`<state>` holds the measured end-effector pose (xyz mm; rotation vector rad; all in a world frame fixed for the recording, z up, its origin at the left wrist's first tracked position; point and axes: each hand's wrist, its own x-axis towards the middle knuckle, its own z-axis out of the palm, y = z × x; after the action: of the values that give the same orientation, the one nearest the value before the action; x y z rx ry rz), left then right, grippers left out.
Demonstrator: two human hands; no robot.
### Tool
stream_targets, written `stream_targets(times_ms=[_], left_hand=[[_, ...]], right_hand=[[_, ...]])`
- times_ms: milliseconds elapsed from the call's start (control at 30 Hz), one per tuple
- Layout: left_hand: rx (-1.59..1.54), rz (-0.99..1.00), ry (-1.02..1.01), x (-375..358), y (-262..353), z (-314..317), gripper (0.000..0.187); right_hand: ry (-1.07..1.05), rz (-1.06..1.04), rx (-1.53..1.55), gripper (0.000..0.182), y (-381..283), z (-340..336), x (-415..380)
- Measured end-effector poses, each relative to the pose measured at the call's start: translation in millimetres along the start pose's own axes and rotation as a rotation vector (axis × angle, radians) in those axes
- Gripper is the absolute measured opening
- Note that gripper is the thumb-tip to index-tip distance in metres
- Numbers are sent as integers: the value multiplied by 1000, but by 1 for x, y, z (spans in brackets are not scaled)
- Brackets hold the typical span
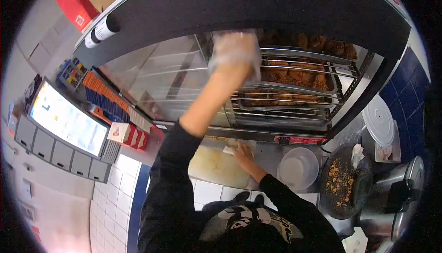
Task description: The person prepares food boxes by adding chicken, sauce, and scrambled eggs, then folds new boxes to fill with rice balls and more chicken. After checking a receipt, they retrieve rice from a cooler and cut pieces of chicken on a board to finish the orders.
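Note:
My left hand (234, 52), in a loose clear plastic glove, is raised at the front of a glass-sided heated display cabinet (294, 135). It is smeared by motion and its fingers are hidden. Close to it, metal racks hold trays of browned, crumb-coated fried food (294, 75). Lower down, my bare right hand (244, 154) is at the back right corner of a worn cutting board (216, 168). Its fingers are closed at a small white piece (228, 150), perhaps paper.
A clear round tub (298, 168) stands right of the board. Further right are a dark pan (340, 188) with orange crumbs, a white lid (378, 119) and a large steel pot (389, 202). Red-and-white boxes (126, 134) and a lit screen (69, 117) are at left.

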<state>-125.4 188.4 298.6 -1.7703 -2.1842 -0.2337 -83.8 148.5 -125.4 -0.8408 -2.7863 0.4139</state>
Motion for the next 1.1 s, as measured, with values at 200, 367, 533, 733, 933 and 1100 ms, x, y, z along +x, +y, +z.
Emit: stream_targets(times_ms=[200,367,533,733,933,1100], left_hand=[[8,51,419,99,-41,62,29],[105,119,532,93,-20,67,25],[210,206,94,23,17,18,19],[-274,660,819,-74,2,42,24],[-1049,-279,438,-208,-107,111,27],[-1429,-940,238,-293,-176,326,18]], right_hand=[[-17,47,131,45,-20,-5,-40],[-61,-14,545,44,-63,-36,-96],[-183,-82,436,38,-70,-16,-116],[-82,52,303,39,-39,-55,-89],[-222,166,344,36,-11,-55,-74],[-310,338,524,31,-35,-88,-99]])
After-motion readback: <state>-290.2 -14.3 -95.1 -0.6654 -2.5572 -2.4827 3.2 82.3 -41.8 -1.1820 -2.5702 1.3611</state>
